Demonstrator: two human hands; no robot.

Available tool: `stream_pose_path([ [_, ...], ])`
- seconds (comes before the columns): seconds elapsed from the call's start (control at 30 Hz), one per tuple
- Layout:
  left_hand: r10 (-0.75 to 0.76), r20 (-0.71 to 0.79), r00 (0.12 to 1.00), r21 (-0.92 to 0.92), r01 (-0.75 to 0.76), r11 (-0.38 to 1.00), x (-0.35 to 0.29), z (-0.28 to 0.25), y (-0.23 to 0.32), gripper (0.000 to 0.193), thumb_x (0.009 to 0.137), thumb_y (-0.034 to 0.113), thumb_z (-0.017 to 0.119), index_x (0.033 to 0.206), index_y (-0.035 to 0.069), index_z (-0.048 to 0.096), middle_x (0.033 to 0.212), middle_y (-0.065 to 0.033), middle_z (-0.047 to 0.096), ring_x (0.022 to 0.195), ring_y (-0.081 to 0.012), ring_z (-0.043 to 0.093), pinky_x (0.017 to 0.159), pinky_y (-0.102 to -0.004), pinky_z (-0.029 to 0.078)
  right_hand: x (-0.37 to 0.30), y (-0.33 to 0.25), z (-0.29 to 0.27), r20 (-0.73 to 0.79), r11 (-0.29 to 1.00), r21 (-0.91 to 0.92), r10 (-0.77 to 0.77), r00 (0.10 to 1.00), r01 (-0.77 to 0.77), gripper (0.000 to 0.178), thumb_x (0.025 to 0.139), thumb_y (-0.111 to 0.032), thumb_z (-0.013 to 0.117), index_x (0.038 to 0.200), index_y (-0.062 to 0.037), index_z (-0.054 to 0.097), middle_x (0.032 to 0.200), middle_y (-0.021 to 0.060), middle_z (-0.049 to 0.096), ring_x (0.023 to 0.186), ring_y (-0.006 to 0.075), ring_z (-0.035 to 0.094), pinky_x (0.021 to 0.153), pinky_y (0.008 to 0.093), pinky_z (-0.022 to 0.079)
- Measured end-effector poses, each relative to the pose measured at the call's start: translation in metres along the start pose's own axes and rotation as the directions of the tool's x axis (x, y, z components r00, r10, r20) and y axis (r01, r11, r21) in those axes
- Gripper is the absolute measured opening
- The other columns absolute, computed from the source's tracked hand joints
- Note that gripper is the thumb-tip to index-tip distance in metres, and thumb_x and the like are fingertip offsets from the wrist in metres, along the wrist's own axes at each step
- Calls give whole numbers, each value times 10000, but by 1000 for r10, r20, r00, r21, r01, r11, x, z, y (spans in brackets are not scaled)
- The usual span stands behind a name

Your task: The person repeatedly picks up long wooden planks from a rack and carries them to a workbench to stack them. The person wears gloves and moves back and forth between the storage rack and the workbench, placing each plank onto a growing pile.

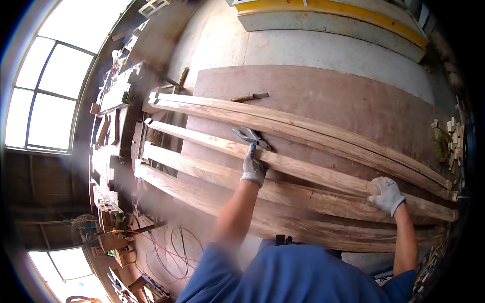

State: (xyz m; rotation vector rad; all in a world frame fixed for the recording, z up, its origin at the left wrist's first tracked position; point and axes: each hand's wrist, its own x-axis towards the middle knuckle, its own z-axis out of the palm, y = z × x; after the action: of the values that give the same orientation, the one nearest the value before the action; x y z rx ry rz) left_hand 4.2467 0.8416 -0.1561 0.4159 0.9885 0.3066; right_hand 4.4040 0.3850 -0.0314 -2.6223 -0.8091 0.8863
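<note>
1. Nearest the camera is the person's blue short-sleeved shirt (303, 272), filling the bottom middle.
2. At far left, a bright multi-pane window (55, 98) glares (its panes are washed out white).
3. Just right of it, stacked pale timber pieces (108, 174) run along the side; below them, thin red and dark cables (174, 252) loop over the floor.
4. Left of centre, the left hand (253, 169), in a greyish-white work glove, is closed around a long pale wooden beam (313, 169), which slants across the middle from upper left to lower right.
5. Just beyond that hand lie grey metal pliers (251, 137); farther off, a wooden-handled tool (250, 96) rests on a flat reddish-brown sheet (323, 88).
6. Similar beams lie on both sides of the held one: a close pair (303, 126) beyond, others (303, 196) nearer the body.
7. Toward the right, the right hand (387, 195), gloved alike, grips the same beam from above (some fingertips are hidden).
8. At far right, small pale wood blocks (456, 136) are piled.
</note>
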Motion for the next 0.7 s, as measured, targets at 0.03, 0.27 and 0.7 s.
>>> stream_pose_path([
  [0.03,-9,22,1000,-202,13,979,28,-25,-7,430,950,437,684,1205,104,585,1162,-86,650,1060,-269,625,973,-456,508,0,-5,-6,54,1000,6,-15,998,15,531,705,-320,813,1127,-26,682,1142,208,679,1114,401,613,996,458,482],
  [0.27,-1,-24,1000,-101,-2,995,-30,-13,-15,226,915,239,708,1072,110,609,992,-90,681,943,-292,645,926,-463,520,-41,18,26,48,995,100,6,999,-10,517,643,-332,859,1046,-42,711,1086,227,697,1066,419,642,945,466,517],
  [0.7,-210,-109,972,-100,199,975,-106,-46,-74,294,955,264,714,1184,95,642,1099,-83,699,1026,-284,656,959,-448,531,-118,-1,22,175,977,-81,207,962,-196,581,550,-342,939,1014,-39,764,1012,187,741,961,321,711,862,393,561],
])
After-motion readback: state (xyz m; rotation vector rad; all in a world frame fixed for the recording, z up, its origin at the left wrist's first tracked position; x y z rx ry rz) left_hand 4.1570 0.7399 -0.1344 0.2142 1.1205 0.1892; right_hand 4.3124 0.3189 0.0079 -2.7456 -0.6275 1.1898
